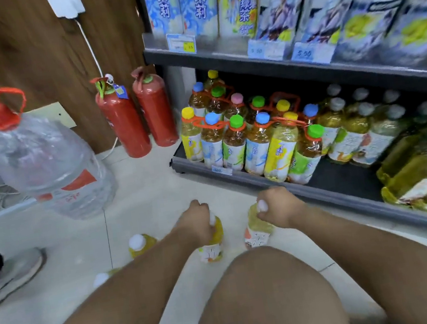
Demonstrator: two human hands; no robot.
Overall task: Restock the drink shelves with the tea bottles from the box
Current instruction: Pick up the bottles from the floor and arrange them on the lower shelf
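Surroundings. Two red fire extinguishers, the left one just beside the right one, stood upright on the pale tiled floor against a wood-panelled wall; a blue tag hung at the neck of the left one. A white cable ran down the wall from a white unit at the top edge and passed behind the extinguishers. Left of them, a large clear water jug with a red cap and carry loop appeared tilted; a beige plate sat on the wall behind it. A grey and white sneaker rested on the floor at the left edge
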